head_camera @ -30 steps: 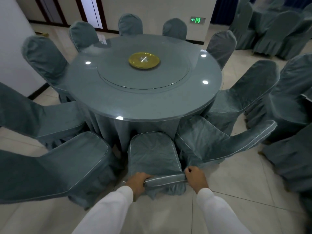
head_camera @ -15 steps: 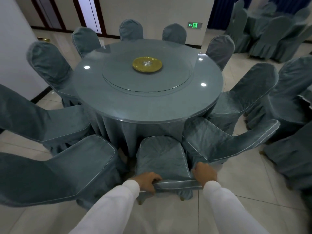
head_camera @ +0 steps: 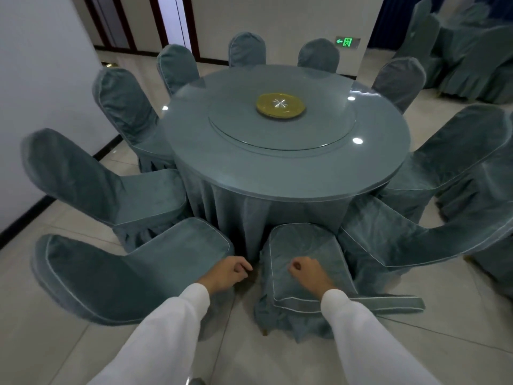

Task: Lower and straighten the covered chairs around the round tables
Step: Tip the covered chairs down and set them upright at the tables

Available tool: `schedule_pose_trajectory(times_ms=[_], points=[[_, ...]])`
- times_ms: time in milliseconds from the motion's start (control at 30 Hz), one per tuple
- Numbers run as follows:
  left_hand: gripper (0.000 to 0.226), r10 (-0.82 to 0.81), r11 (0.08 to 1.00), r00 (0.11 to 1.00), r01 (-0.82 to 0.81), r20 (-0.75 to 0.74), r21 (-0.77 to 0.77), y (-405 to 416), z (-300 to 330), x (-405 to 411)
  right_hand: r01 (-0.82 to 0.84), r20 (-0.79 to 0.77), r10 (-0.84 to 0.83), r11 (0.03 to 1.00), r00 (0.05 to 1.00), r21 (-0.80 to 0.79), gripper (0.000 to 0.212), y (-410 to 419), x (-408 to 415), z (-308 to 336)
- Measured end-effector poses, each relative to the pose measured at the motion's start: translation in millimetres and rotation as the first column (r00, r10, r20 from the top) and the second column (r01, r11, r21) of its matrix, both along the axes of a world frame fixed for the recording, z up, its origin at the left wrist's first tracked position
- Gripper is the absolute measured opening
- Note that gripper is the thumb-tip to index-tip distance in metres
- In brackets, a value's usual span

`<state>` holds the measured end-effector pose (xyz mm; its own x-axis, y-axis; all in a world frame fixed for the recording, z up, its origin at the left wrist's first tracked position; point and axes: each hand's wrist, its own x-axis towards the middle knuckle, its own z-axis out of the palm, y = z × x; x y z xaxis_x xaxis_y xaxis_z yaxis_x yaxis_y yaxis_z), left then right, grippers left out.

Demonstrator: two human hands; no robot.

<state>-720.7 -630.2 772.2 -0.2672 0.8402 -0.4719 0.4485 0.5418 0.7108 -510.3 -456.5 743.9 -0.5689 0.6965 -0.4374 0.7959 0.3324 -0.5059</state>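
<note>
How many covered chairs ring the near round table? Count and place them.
10 chairs: four at the far side, three on the left, two on the right, one nearest under the right hand. None seems hidden.

A pale tiled floor carries the draped round counter beyond the fingers. Covered chairs ring it. 1 yellow plate sits at its centre.

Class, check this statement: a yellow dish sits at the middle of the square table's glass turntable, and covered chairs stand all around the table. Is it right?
Not quite. The head view shows the table is round, not square. The rest holds: the yellow dish sits at the middle of the glass turntable, and covered chairs stand all around the table.
</note>
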Motion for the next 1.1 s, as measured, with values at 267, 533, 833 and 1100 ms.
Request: schedule_pose_trajectory(times_ms=[267,533,833,1100], points=[[0.020,0.113,0.990,0.993,-0.114,0.024,0.085,-70,1,-135,-0.058,0.006,0.058,0.997,0.998,-0.054,0.018,-73,-122,11],[0.028,0.250,0.963,0.968,-0.251,0.021,0.099,-91,-8,-228,-0.097,-0.049,0.091,0.986,0.995,-0.135,0.023,-86,-224,-5],[0.024,0.372,0.925,0.928,-0.370,-0.014,0.085,-97,-6,-314,-0.173,-0.130,0.149,0.965,0.980,-0.199,0.018,-59,-332,-31],[0.022,0.337,0.940,0.942,-0.337,0.006,0.059,-101,-9,-376,-0.082,-0.188,0.035,0.965,0.982,-0.250,0.016,-71,-375,-41]])
